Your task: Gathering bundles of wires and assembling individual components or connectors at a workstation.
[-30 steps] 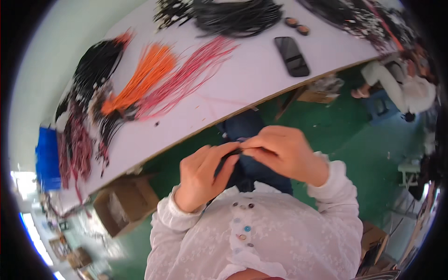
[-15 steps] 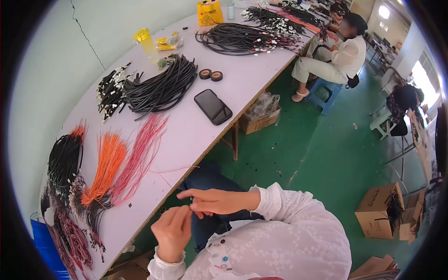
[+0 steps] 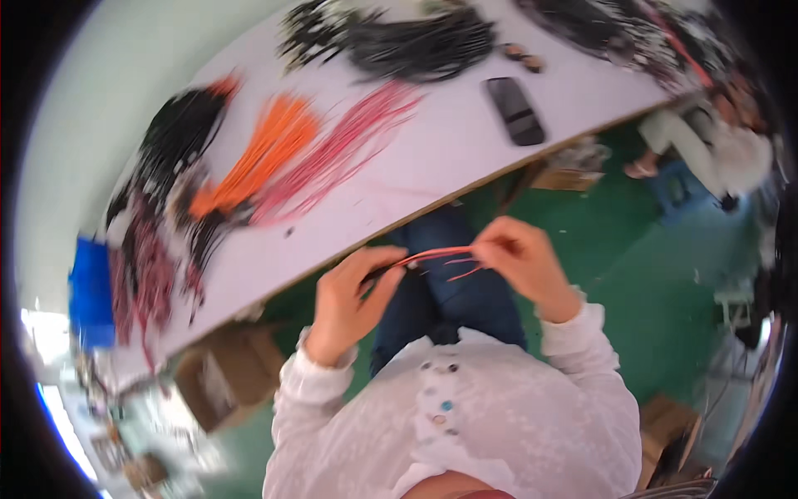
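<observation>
I see some thin red wires (image 3: 436, 252) in the middle of the frame, stretched in a small bow between two hands. The left hand (image 3: 342, 301) has its thumb and fingers pinched on the wires. The right hand (image 3: 524, 259), right of the middle, pinches them too, and a few loose bits poke out beside it. The wires are blurry, so I cannot count them. Dark blue pants (image 3: 465, 283) show under the hands.

A white table (image 3: 453, 137) runs across the top. On it, toward the upper left, I see a bunch of orange wires (image 3: 264, 154) next to pink wires (image 3: 345, 154). A black phone (image 3: 515, 110) lies at the upper right.
</observation>
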`<state>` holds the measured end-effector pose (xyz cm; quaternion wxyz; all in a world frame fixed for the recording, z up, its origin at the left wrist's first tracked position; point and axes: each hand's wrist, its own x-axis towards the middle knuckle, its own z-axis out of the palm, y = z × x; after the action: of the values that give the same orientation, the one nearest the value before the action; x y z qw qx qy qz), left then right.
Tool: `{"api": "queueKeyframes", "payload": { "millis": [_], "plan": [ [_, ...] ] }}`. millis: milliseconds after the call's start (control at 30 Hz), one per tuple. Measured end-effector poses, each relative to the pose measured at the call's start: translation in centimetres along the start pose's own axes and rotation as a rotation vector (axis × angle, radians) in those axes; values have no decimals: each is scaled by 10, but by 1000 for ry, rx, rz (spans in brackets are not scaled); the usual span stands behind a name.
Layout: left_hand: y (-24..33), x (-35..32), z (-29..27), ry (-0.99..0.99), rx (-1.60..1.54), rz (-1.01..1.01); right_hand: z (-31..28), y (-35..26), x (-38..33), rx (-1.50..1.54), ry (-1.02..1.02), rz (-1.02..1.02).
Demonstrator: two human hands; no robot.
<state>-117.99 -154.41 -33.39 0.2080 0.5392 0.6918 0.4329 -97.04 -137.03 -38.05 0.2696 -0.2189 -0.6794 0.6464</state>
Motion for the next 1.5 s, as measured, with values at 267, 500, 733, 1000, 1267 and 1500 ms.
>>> {"api": "queueKeyframes", "payload": {
  "millis": [267, 500, 733, 1000, 1267, 1500],
  "plan": [
    [-14, 3, -4, -208, -325, -10, -5, -1, -14, 73, 28, 67],
    [-5, 9, -1, -211, 143, 291, -10, -16, -20, -200, -37, 25],
    [7, 5, 7, -54, 413, 469, -9, -39, -15, -413, -75, -228],
    [18, 21, 33, 75, 643, 618, 14, -43, 8, -302, -182, -254],
    [-6, 17, 17, 116, 594, 558, -6, -7, 7, -54, -202, -45],
    [6, 20, 20, -36, 574, 501, 22, -23, 14, 95, -264, -7]
  ]
}}
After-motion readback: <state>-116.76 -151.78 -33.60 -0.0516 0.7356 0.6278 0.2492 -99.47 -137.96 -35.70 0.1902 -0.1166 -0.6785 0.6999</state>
